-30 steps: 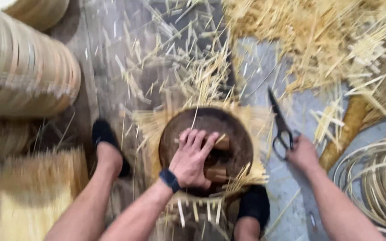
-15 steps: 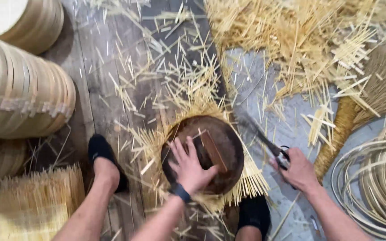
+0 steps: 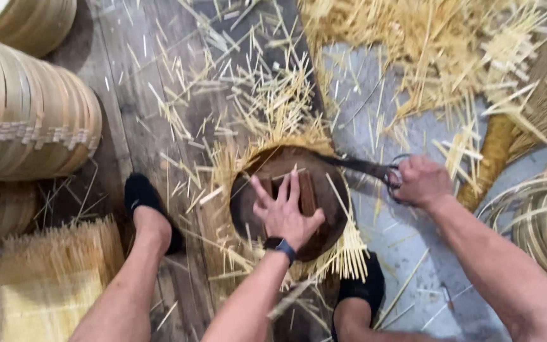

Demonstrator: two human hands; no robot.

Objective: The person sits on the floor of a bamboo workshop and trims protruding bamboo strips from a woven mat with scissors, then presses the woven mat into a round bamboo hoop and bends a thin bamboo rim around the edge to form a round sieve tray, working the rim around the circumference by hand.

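My left hand [image 3: 284,213] presses flat, fingers spread, on a round dark wooden disc [image 3: 327,190] with a small wooden block on top. Thin bamboo strips [image 3: 349,250] stick out from under the disc all around. My right hand [image 3: 421,181] grips the handles of dark metal scissors [image 3: 359,167], whose blades lie along the disc's upper right rim among the strips. A dark watch sits on my left wrist. My two feet in black shoes [image 3: 144,199] rest on either side of the disc.
Stacked round bamboo hoops [image 3: 30,117] stand at the left. A bundle of cut strips [image 3: 45,278] lies at lower left. Loose bamboo offcuts [image 3: 438,44] litter the wooden floor and grey mat. Coiled bamboo bands [image 3: 539,218] and a broom [image 3: 527,107] lie at right.
My right hand has brought the scissors from the mat at right to the disc's upper right rim. My left hand stays pressed on the disc, fingers spread wider.
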